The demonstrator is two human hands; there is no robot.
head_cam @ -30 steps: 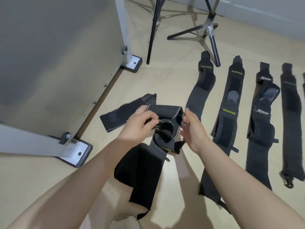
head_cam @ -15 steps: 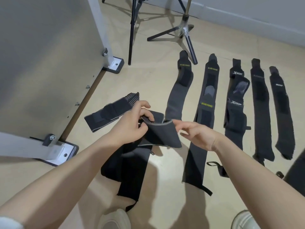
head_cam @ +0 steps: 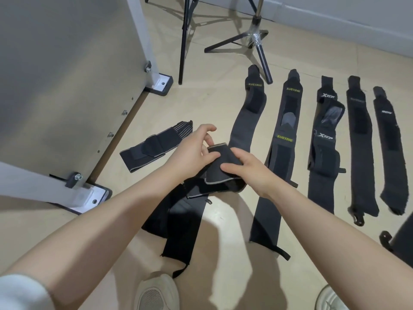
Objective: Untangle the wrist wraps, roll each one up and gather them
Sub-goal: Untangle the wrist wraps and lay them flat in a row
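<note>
Near the centre of the frame, both hands are working on one black wrist wrap (head_cam: 220, 175) above the floor (head_cam: 212, 108). The left hand (head_cam: 192, 151) is grasping the wrap's folded top end, thumb laid across the fabric and fingers curled behind it. The right hand (head_cam: 248, 168) is lying on top of the fold with fingers bent over it, its grip pressing the layers down. The rest of this wrap is hanging down toward the lower centre, its loose tail reaching the floor just above a pale shoe (head_cam: 156, 291).

To the left of the hands, a short ribbed wrap (head_cam: 154, 148) is lying flat on the floor, partly hidden behind the left hand. To the right, five long wraps are lying side by side in a row: two marked XUEYING (head_cam: 252, 104) (head_cam: 288, 121), one marked XTEP (head_cam: 326, 135), and two plain dark ones (head_cam: 359, 135) (head_cam: 391, 148). The right forearm is covering the lower parts of the nearest ones.

A grey panel (head_cam: 67, 74) on bolted metal feet is filling the upper left of the frame. Black tripod legs (head_cam: 259, 48) are standing at the top centre, one leg ending just beside the first XUEYING wrap. A second shoe (head_cam: 330, 298) is showing at the lower right edge.
</note>
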